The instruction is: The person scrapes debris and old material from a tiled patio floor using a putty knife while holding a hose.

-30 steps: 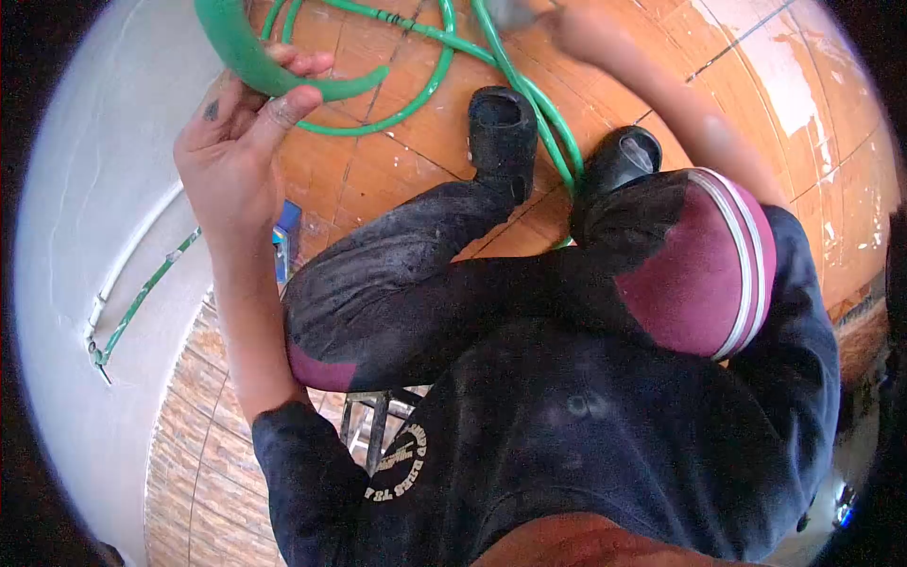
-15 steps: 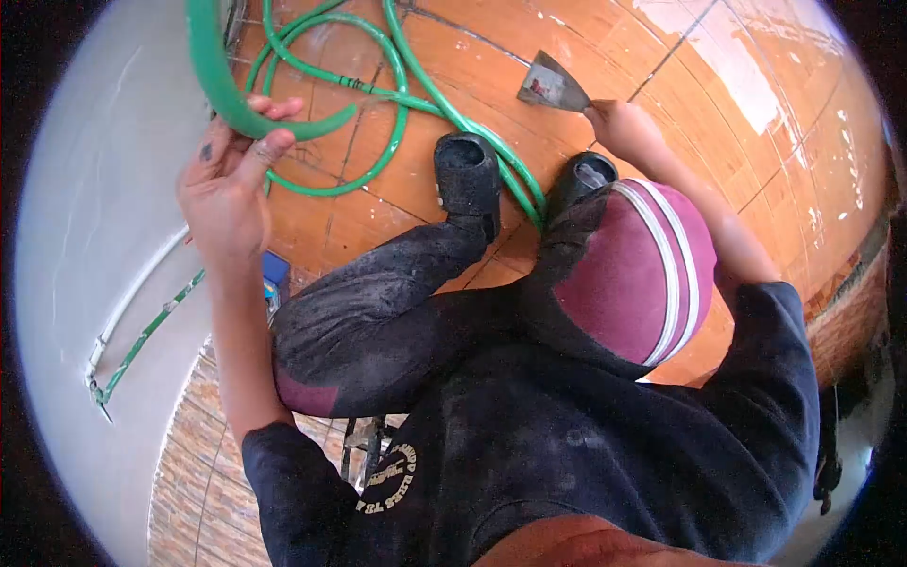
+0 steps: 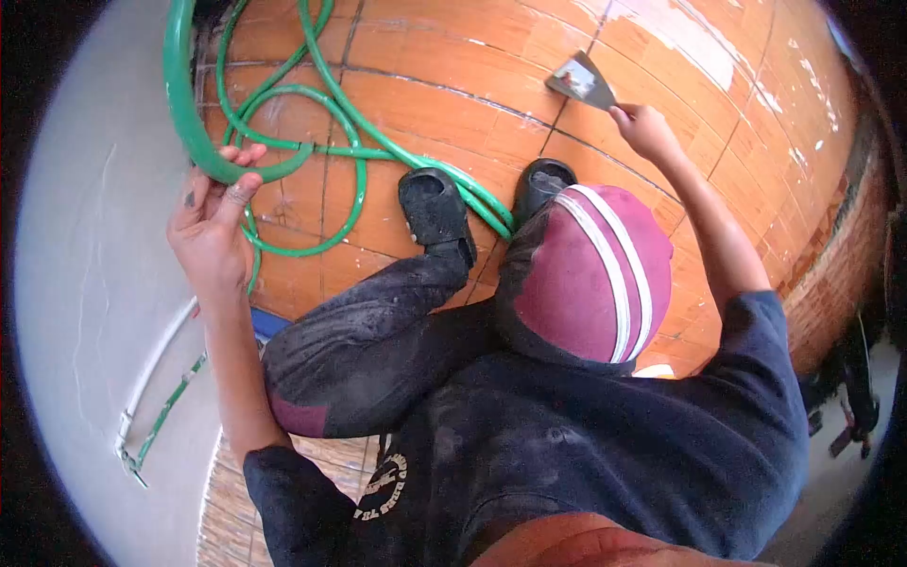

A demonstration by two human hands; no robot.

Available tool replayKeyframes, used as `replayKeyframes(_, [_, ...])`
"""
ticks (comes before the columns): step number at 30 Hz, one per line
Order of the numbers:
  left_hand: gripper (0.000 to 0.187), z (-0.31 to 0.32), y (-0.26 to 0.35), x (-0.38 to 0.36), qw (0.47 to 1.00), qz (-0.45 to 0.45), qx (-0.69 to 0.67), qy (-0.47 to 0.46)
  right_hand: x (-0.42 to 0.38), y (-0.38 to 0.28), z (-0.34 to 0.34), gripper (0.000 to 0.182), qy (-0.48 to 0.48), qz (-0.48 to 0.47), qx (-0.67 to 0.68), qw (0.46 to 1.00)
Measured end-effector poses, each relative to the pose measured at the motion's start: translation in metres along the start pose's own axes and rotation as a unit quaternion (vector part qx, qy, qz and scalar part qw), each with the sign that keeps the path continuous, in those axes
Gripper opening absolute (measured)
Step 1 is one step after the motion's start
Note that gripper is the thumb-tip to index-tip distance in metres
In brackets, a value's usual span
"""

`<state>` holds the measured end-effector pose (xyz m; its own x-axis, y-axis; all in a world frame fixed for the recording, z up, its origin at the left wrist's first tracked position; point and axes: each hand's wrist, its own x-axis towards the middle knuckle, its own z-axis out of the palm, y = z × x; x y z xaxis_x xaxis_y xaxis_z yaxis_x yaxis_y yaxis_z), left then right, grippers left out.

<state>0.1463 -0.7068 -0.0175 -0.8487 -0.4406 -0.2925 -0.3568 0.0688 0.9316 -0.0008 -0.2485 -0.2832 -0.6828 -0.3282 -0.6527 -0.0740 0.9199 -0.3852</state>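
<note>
My left hand (image 3: 210,231) grips a green hose (image 3: 179,94) close to its cut end, fingers and thumb wrapped round it. The end curves to the right, over the floor, and the rest of this stretch rises out of the top of the view. In my right hand (image 3: 647,132) is a putty knife (image 3: 584,83), held by its handle over the tiles. Its wide metal blade points up and left and carries a pale smear. Loops of green hose (image 3: 359,203) lie on the floor between my left hand and my feet.
Orange floor tiles (image 3: 453,104) have dark joints and white residue at the upper right. My dusty black shoes (image 3: 435,203) stand beside the hose. A grey wall (image 3: 85,236) runs along the left, with a white pipe (image 3: 156,354) and a shorter green piece (image 3: 165,416).
The view has shifted, so feet and hose loops appear lower and further left. My right hand has carried the putty knife away from my feet, outward and right. The left hand keeps its grip.
</note>
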Motion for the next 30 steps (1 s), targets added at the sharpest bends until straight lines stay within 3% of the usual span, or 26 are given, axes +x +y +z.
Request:
replayKeyframes(2, [0.035,0.011,-0.001,0.005,1.000,0.006,-0.021,-0.023,-0.009,0.026,-0.007,0.049,0.008,0.032,0.024,0.999])
replayKeyframes(4, [0.034,0.027,0.008,0.011,1.000,-0.016,-0.006,-0.010,0.027,-0.017,-0.016,0.053,-0.013,0.036,0.030,0.999])
replayKeyframes(6, [0.034,0.032,0.008,0.024,0.999,0.001,-0.015,-0.035,0.092,-0.051,0.000,0.053,0.074,-0.035,0.080,0.993])
replayKeyframes(9, [0.035,0.046,0.012,0.042,0.998,0.006,-0.038,-0.050,0.146,-0.095,-0.004,0.051,0.110,-0.023,0.117,0.987])
replayKeyframes(12, [0.036,0.058,0.018,0.041,0.998,-0.023,-0.039,-0.051,0.068,-0.047,-0.006,0.053,0.103,0.035,0.112,0.988])
replayKeyframes(14, [0.032,0.055,0.007,0.044,0.996,0.006,-0.052,-0.076,-0.014,0.009,0.026,0.063,0.195,0.069,0.175,0.963])
replayKeyframes(15, [0.032,0.058,0.009,0.045,0.993,0.020,-0.066,-0.091,-0.064,0.025,0.035,0.062,0.166,0.128,0.202,0.957])
replayKeyframes(16, [0.031,0.062,0.008,0.048,0.993,0.004,-0.076,-0.095,-0.104,0.041,0.045,0.055,0.065,0.219,0.205,0.952])
replayKeyframes(17, [0.029,0.067,0.009,0.051,0.992,-0.015,-0.085,-0.097,-0.143,0.057,0.068,0.056,0.102,0.235,0.270,0.928])
replayKeyframes(18, [0.029,0.073,0.009,0.052,0.990,-0.011,-0.093,-0.107,-0.168,0.079,0.092,0.060,0.045,0.305,0.280,0.909])
replayKeyframes(21, [0.028,0.092,0.012,0.053,0.984,-0.007,-0.115,-0.135,-0.179,0.108,0.114,0.065,0.060,0.319,0.318,0.891])
replayKeyframes(23, [0.027,0.099,0.006,0.061,0.979,-0.022,-0.135,-0.149,-0.128,0.128,0.085,0.065,0.142,0.312,0.290,0.894])
replayKeyframes(24, [0.025,0.104,0.007,0.064,0.979,-0.035,-0.134,-0.151,-0.102,0.121,0.038,0.065,0.158,0.330,0.380,0.849])
replayKeyframes(25, [0.025,0.110,0.005,0.067,0.978,-0.035,-0.132,-0.156,-0.054,0.143,0.024,0.056,0.204,0.345,0.384,0.832])
replayKeyframes(26, [0.025,0.112,0.009,0.066,0.978,-0.036,-0.135,-0.157,-0.011,0.176,0.006,0.053,0.242,0.306,0.352,0.851])
replayKeyframes(27, [0.026,0.113,0.009,0.069,0.978,-0.037,-0.134,-0.155,0.007,0.175,-0.042,0.053,0.170,0.350,0.462,0.797])
replayKeyframes(30, [0.027,0.117,0.017,0.065,0.973,-0.029,-0.122,-0.191,0.014,0.177,-0.085,0.052,0.123,0.362,0.497,0.779])
